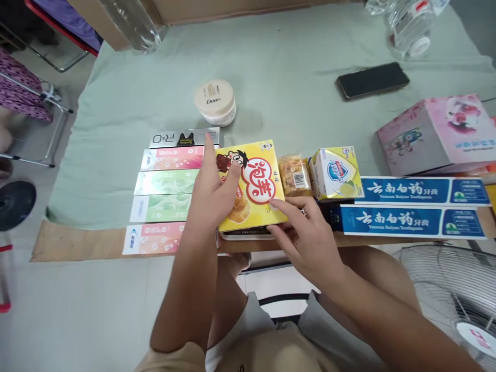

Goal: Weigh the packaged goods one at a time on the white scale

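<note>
A yellow snack box [259, 183] with a cartoon figure and red lettering lies tilted between my hands at the table's front edge. My left hand [215, 194] grips its left side, thumb on the top face and a finger stretched along the edge. At the lower right corner, my right hand [306, 240] pinches the box between thumb and fingers. A dark item with a pale rim [248, 235] shows partly under the box; its kind is hidden. Just right of the box are a clear-wrapped snack [295, 174] and a yellow soap box [337, 173].
Several toothpaste-like boxes [163, 209] lie stacked in a column at left. Two blue toothpaste boxes [411, 221] lie at right, near a pink box [434, 137]. A Dove jar [215, 103], a phone [372, 81] and a bottle [413, 26] stand farther back. A fan [453, 289] is below right.
</note>
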A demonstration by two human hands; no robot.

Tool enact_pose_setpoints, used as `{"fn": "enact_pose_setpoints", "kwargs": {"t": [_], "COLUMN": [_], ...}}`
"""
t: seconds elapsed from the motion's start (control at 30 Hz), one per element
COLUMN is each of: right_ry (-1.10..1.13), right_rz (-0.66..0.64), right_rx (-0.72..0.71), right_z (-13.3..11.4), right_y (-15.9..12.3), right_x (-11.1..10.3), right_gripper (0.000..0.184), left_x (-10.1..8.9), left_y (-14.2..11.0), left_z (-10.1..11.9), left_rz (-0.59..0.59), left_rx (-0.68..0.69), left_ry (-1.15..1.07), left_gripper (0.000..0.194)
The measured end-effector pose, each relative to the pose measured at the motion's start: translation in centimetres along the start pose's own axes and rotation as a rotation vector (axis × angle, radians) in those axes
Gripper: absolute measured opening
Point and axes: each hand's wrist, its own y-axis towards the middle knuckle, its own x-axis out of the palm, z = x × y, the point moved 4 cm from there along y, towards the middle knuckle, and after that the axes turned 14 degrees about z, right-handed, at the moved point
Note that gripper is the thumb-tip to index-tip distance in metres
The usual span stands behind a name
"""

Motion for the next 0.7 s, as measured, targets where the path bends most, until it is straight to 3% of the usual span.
{"fn": "enact_pose_setpoints", "kwargs": {"t": [0.1, 0.23, 0.47, 0.7], "right_ry": [-0.03, -0.018, 0.013, 0.082], "right_rz": [0.049, 0.119, 0.114, 0.088], "right_rx": [-0.055, -0.138, -0.103, -0.016], "right_z": [-0.2, -0.8, -0.8, -0.5], "right_y": [0.3, 0.5, 0.5, 0.0], "right_x": [-0.5, -1.1, -0.5, 0.0], "right_gripper": [0.033, 0.032, 0.035, 0.04], "left_x": [-1.5, -3.7, -4.2, -2.7], "left_y": [-0.9, -2.8, -3.6, -4.7], "left_z": [0.2, 1.1, 1.8, 3.0], "left_rz": [0.07, 0.1, -0.03, -0.326], "left_rx": [-0.024, 0.105, 0.205, 0.122], "left_ry": [0.085, 0.125, 0.306, 0.581], "left_gripper": [0.073, 0.059, 0.069, 0.095]}}
